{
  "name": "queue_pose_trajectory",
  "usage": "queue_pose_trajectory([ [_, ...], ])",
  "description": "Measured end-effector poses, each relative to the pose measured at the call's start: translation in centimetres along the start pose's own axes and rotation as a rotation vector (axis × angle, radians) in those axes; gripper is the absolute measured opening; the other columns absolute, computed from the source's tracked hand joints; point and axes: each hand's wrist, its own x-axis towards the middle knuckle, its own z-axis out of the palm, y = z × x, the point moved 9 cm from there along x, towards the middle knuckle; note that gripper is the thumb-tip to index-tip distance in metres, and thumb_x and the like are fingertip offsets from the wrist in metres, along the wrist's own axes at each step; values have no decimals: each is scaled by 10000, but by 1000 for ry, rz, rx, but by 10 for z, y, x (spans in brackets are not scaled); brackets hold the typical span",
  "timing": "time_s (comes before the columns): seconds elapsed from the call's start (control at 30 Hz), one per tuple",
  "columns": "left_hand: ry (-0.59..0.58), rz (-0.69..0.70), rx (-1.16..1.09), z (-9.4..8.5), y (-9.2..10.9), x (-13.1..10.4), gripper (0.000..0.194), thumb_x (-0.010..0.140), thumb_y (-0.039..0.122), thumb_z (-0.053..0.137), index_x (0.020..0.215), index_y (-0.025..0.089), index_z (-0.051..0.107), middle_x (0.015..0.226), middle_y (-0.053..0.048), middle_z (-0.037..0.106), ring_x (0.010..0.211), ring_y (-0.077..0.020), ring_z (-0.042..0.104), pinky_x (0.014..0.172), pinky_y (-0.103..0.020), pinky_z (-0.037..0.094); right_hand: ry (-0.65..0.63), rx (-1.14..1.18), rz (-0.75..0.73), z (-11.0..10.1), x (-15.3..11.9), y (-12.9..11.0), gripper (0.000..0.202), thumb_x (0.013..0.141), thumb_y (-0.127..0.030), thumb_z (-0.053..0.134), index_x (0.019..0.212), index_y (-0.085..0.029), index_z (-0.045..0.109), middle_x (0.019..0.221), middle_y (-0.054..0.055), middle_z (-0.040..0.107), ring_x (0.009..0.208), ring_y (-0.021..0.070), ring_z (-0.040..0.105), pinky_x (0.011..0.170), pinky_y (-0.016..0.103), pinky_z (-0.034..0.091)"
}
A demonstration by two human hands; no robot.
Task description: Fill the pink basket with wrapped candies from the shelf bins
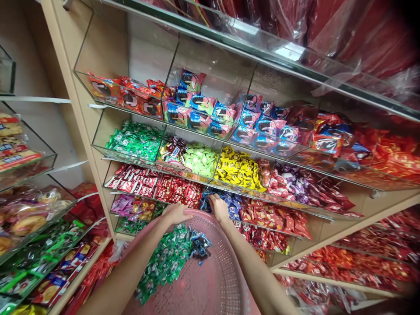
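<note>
Now the pink basket lies just below my left grip, hooked over its rim; my right grip curls at blue candies, contents unclear. A slack left hold could tip out green candies.

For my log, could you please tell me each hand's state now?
Left hand: on the rim of the pink basket; grip unclear.
Right hand: partly curled by the blue sweets; cannot tell whether it holds any.
</note>
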Motion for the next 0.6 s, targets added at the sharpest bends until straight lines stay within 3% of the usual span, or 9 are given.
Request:
queue_pose_trajectory([
  [0.17, 4, 19, -5, 1, 0, 1, 546, 714, 693, 413, 949, 272, 669, 954, -73, 710, 911, -270, 652, 734, -320, 490, 158, 204, 38, -17, -2, 16, 290, 918, -245, 360, 992, -178, 632, 936, 79, 635, 811, 162, 594, 694, 238, 401],
  [0.33, -9, 15, -10, 1, 0, 1, 536, 715, 684, 420, 959, 276, 668, 965, -72, 708, 923, -268, 650, 746, -313, 486, 224, 264, 73, -32, -5, 22, 317, 911, -255, 345, 977, -159, 640, 939, 95, 642, 820, 174, 584, 744, 261, 411],
  [0.6, -15, -16, -18, -1, -1, 0, 572, 707, 707, 420, 935, 252, 681, 945, -86, 711, 915, -263, 650, 737, -298, 479, 296, 442, -21, -62, -40, -5, 315, 923, -312, 342, 970, -161, 614, 911, 91, 619, 827, 175, 564, 773, 280, 419],
])
